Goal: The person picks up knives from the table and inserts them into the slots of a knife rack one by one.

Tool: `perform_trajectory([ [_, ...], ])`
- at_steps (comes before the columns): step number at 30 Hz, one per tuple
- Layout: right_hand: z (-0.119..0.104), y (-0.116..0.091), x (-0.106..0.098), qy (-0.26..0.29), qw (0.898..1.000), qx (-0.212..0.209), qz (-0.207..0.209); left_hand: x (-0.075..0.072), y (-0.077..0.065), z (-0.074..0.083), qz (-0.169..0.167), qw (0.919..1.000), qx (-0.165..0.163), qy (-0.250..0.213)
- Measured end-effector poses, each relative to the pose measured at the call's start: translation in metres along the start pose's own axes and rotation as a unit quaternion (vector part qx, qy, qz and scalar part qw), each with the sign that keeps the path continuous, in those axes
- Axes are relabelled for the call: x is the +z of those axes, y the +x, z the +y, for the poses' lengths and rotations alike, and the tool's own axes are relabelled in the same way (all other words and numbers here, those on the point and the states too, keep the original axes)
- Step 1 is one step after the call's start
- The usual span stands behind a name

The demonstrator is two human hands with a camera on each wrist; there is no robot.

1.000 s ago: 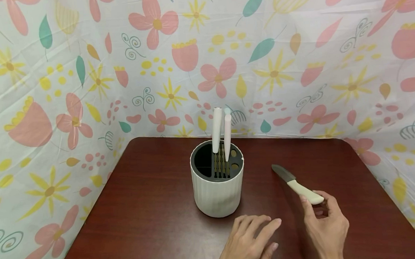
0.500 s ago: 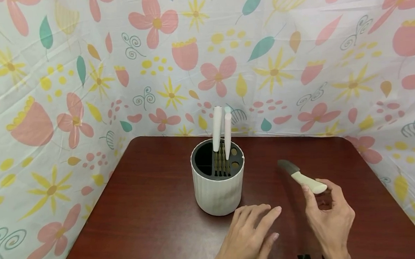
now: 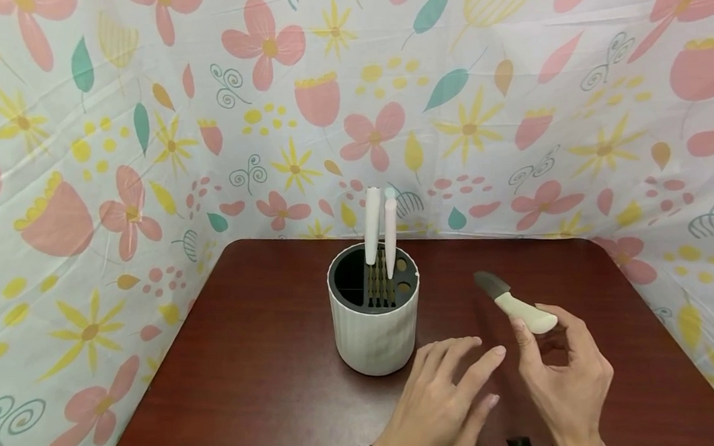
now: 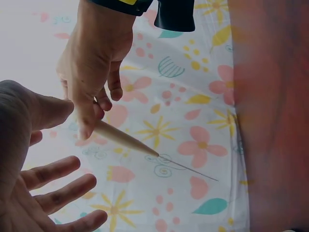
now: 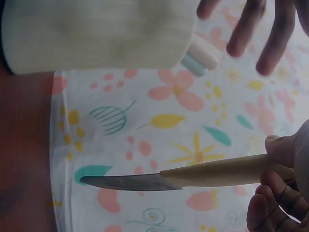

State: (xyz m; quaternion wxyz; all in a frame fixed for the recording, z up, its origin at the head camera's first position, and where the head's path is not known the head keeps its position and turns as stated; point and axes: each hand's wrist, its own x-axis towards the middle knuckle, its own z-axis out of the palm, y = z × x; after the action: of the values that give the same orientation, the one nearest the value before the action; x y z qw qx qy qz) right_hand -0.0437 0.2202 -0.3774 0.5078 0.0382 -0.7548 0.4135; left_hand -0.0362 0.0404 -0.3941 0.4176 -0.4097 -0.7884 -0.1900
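Note:
A small knife [image 3: 522, 311] with a cream handle and a short grey blade is pinched at the handle's end by my right hand [image 3: 565, 374]. The blade points away and to the left, raised off the table. In the right wrist view the knife [image 5: 217, 173] shows side-on, thumb above the handle and fingers below. My left hand [image 3: 439, 400] hovers left of it, fingers spread and holding nothing, in front of a ribbed white knife holder [image 3: 375, 343]. Handles stick up from the holder's slotted black top: a white one [image 3: 372, 225], a pale pink one [image 3: 391, 238] and a light blue one behind.
The dark red-brown table [image 3: 249, 363] carries the holder near its middle. A floral cloth [image 3: 386, 80] hangs behind the table's back edge and along the sides. The holder's top has a large open compartment [image 3: 349, 277] at left and round holes at right.
My right hand has lifted the knife a little up and away from me. The left hand has shifted slightly up and to the right, fingers still spread.

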Motion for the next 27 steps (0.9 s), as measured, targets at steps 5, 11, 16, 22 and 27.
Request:
perform_trajectory([
  [5,-0.012,0.001,0.003,0.034,0.999,-0.026,0.007,-0.002,0.012,0.001,-0.001,1.0000,-0.002,-0.004],
  [11,-0.025,0.003,0.005,0.052,0.997,-0.048,0.008,-0.001,0.019,0.001,0.000,1.0000,-0.005,-0.002],
  [16,-0.035,0.004,0.007,0.065,0.996,-0.062,0.010,0.000,0.021,0.000,0.003,0.9997,-0.007,0.025],
  [22,-0.042,0.002,0.007,0.070,0.995,-0.075,0.003,0.000,0.024,0.000,0.014,0.9995,-0.009,0.025],
  [27,-0.047,0.002,0.008,0.081,0.993,-0.086,0.011,-0.001,0.025,0.000,0.008,0.9998,-0.013,0.009],
])
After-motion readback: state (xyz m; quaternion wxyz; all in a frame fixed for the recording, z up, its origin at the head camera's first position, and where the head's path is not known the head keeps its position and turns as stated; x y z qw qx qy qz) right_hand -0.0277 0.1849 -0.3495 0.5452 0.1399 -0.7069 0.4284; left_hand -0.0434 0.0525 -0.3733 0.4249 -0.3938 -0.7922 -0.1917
